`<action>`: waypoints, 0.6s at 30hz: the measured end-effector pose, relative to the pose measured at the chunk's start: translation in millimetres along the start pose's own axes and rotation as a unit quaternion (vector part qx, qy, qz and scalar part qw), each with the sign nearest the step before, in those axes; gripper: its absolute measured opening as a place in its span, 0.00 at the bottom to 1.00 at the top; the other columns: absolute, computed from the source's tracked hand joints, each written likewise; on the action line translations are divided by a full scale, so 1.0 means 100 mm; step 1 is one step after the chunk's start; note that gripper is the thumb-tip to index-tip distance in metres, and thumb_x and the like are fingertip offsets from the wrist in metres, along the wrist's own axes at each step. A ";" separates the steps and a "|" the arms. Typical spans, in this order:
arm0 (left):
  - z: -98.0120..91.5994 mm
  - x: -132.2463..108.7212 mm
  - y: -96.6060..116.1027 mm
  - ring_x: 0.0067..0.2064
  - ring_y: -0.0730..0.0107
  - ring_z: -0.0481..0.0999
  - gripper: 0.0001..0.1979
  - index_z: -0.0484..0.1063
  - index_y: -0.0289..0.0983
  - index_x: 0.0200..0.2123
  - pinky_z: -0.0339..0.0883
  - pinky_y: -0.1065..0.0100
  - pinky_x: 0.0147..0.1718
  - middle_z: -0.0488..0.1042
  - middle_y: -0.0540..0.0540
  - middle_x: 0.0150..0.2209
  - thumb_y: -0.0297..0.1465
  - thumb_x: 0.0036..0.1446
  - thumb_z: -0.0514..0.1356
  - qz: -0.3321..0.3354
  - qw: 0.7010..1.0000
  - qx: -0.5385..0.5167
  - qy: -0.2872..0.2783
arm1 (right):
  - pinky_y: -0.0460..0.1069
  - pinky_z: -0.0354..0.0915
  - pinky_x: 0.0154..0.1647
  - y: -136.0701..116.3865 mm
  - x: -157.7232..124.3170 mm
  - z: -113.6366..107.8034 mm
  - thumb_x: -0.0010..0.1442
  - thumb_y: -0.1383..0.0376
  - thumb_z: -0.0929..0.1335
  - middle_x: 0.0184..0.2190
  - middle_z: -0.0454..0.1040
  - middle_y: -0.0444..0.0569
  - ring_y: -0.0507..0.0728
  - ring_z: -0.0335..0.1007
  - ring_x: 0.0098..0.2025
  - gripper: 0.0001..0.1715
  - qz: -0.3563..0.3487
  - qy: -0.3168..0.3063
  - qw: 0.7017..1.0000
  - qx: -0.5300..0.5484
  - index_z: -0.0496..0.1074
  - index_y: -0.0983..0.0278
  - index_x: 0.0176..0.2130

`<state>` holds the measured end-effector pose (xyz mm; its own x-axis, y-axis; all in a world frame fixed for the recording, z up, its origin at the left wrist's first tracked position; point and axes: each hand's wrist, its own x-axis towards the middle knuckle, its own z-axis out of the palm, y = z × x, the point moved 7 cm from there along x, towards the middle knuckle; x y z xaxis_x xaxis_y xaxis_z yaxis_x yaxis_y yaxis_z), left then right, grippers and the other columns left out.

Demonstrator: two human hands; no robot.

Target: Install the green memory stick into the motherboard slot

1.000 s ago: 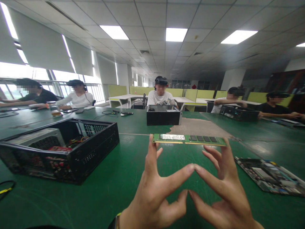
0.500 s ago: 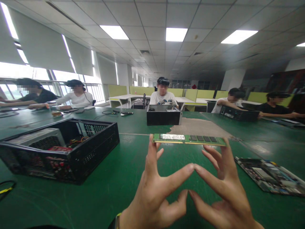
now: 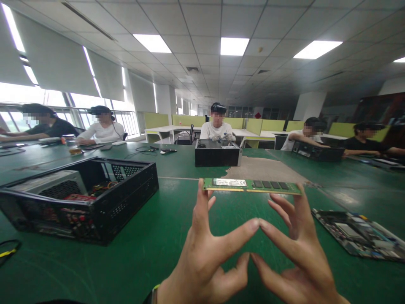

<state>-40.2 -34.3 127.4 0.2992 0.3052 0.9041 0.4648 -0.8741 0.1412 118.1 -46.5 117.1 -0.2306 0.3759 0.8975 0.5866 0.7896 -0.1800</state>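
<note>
Between my two hands a green RAM stick (image 3: 253, 186) is held level above the table. It has a white label on its left half and dark chips on its right, with gold contacts along the lower edge. A raised fingertip of my left hand (image 3: 210, 249) presses its left end. My right hand (image 3: 297, 249) supports the right end the same way. Below the stick, my index fingertips touch each other, and so do my thumb tips. Other fingers are partly hidden behind. Right of my right hand lies a motherboard (image 3: 357, 232), apart from it.
An opened black computer case (image 3: 79, 198) stands on the green table (image 3: 142, 270) at left. Across the table a co-worker (image 3: 217, 126) sits behind another case (image 3: 218, 156). More co-workers sit at both sides. A black cable (image 3: 9, 253) lies at the left edge.
My hands and the RAM stick stay almost still. At the far left, a co-worker in white has drawn an arm back. At far right, a co-worker's hand has moved off the black case.
</note>
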 end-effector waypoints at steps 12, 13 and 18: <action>0.03 -0.03 -0.01 0.67 0.35 0.42 0.36 0.64 0.47 0.57 0.63 0.41 0.54 0.24 0.42 0.69 0.19 0.44 0.63 -0.007 1.000 -0.023 -0.005 | 0.71 0.61 0.56 -0.02 0.03 0.02 0.47 0.77 0.71 0.70 0.29 0.49 0.73 0.50 0.64 0.44 -0.001 0.001 1.000 0.004 0.62 0.50 0.60; 0.03 -0.03 -0.01 0.67 0.35 0.42 0.36 0.64 0.47 0.57 0.62 0.41 0.54 0.23 0.42 0.69 0.19 0.44 0.63 -0.009 1.000 -0.026 -0.007 | 0.71 0.61 0.56 -0.02 0.03 0.02 0.48 0.77 0.71 0.70 0.29 0.50 0.73 0.50 0.64 0.45 0.000 0.002 1.000 0.006 0.62 0.49 0.60; 0.03 -0.03 -0.01 0.67 0.36 0.42 0.36 0.64 0.48 0.57 0.62 0.41 0.55 0.23 0.43 0.69 0.19 0.44 0.63 -0.014 0.999 -0.029 -0.009 | 0.72 0.60 0.55 -0.03 0.03 0.02 0.48 0.78 0.70 0.70 0.28 0.50 0.73 0.50 0.64 0.45 0.004 0.001 1.000 0.010 0.62 0.49 0.60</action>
<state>-39.0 -32.7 123.6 0.3024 0.3357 0.8921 0.4242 -0.8856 0.1894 114.4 -46.5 119.8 -0.2246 0.3813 0.8967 0.5734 0.7958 -0.1948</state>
